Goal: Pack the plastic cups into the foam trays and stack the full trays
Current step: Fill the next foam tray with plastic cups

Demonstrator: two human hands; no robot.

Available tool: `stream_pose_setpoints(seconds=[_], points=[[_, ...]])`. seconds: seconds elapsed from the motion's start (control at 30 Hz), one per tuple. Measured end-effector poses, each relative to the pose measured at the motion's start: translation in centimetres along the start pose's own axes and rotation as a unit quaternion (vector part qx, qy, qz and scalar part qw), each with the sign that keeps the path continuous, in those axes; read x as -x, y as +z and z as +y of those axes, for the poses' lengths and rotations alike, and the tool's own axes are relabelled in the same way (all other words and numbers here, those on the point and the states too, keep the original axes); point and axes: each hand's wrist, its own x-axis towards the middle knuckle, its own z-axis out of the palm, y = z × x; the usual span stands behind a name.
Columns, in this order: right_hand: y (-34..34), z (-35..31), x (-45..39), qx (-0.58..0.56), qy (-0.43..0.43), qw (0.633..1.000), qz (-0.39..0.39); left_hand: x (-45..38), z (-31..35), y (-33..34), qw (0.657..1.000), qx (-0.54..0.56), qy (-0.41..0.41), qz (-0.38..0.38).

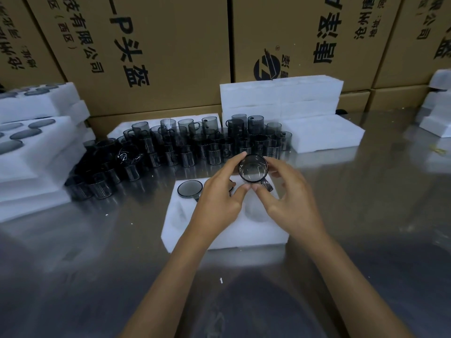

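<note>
Steel-grey bench (97, 264) carries a white foam tray (244, 235). Over it, left hand (217, 201) and right hand (290, 201) pinch one smoky cup (253, 168) with curled fingers (235, 161). Another cup (189, 188) sits in the tray's far-left pocket; loose cups (185, 145) crowd beyond.

- Shiny metal table (366, 215).
- Near middle: foam tray (227, 236).
- Behind it: crowd of dark cups (185, 147).
- Left: stacked trays (31, 152).
- Back: boxes (151, 52).
</note>
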Motion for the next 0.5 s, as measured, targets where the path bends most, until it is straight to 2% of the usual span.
stream_pose_setpoints(seconds=[0.2,0.37,0.5], points=[[-0.06,-0.06,0.10,0.003,0.007,1.000,-0.023,-0.19,-0.24,0.23,0.994,-0.096,0.000,-0.054],[-0.43,0.28,-0.03,-0.007,0.024,0.999,-0.048,-0.42,-0.36,0.40,0.989,-0.114,-0.030,-0.086],[-0.99,-0.13,-0.07,0.008,0.045,0.994,-0.098,-0.68,-0.44,0.19,0.987,-0.129,-0.030,-0.094]])
